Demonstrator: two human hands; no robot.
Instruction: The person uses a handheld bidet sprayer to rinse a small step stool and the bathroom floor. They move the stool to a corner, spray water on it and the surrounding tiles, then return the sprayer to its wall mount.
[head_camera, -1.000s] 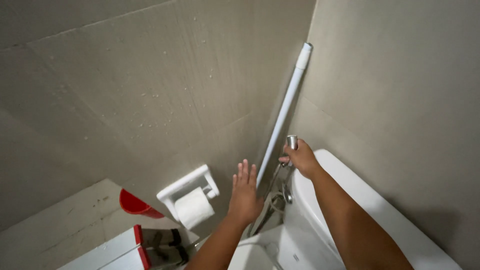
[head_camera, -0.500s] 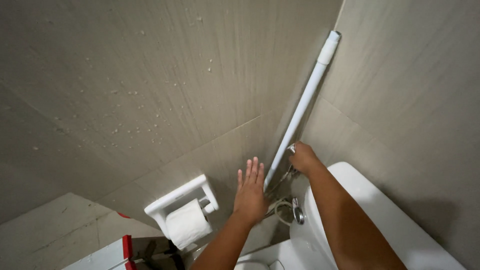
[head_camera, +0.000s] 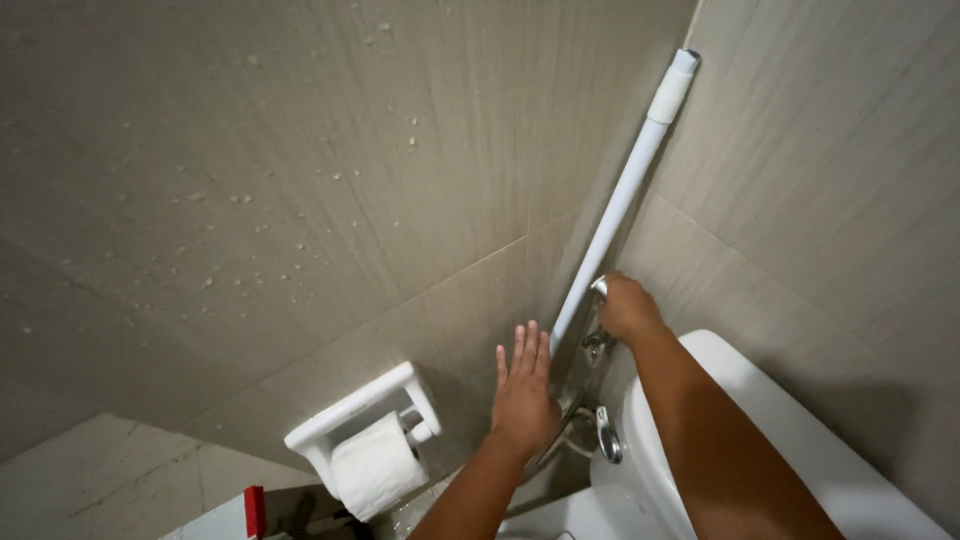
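My right hand (head_camera: 628, 308) is closed around the top of a chrome spray nozzle (head_camera: 598, 345) mounted in the wall corner beside the white toilet tank (head_camera: 800, 440). My left hand (head_camera: 522, 392) is flat, fingers together and extended, against the beige tiled wall (head_camera: 300, 200), just left of the nozzle's metal hose (head_camera: 570, 425). A long white pole (head_camera: 625, 190) leans in the corner, its lower end between my two hands.
A white toilet-paper holder (head_camera: 350, 418) with a roll (head_camera: 378, 465) is fixed to the wall at lower left. A white and red object (head_camera: 240, 515) shows at the bottom edge. A chrome flush lever (head_camera: 608, 435) sits on the tank's side.
The view has tilted upward, so the red objects and floor slid out of sight. My left hand stays flat on the wall and my right hand stays on the nozzle.
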